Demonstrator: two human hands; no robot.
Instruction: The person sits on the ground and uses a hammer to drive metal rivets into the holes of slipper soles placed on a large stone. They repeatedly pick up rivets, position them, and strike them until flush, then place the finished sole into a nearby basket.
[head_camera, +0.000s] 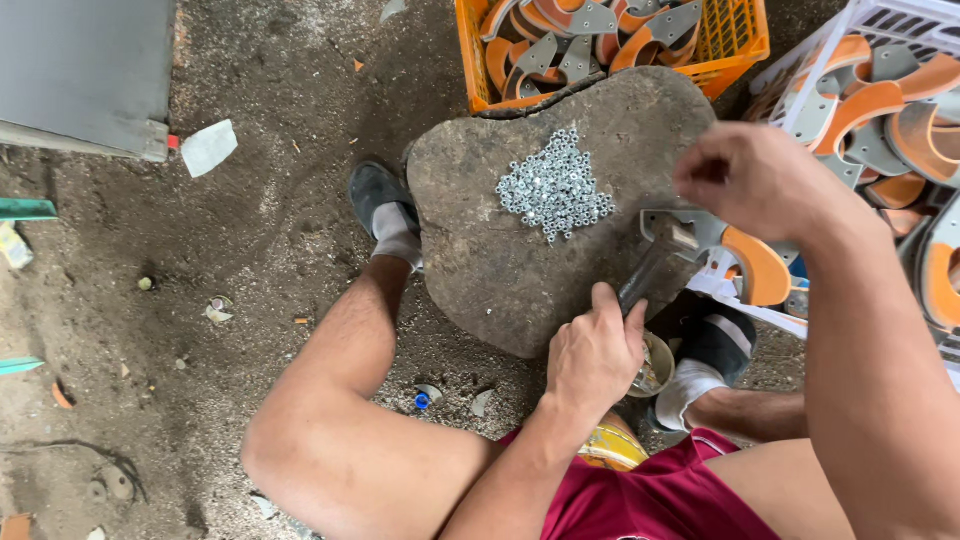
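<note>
My left hand (594, 350) is closed around the handle of a hammer (655, 262), whose head rests on a grey and orange metal part (745, 258) at the right edge of a flat stone (500, 250). My right hand (755, 178) hovers above that part with its fingers curled; I cannot tell whether it pinches anything. A pile of small silver nuts (556, 187) lies on the stone's upper middle. I sit with my legs on either side of the stone.
An orange crate (735, 45) of grey and orange parts stands behind the stone. A white crate (880, 110) with more of them is at the right. A small tin (655, 368) sits by my right foot. Dirt floor with litter spreads left.
</note>
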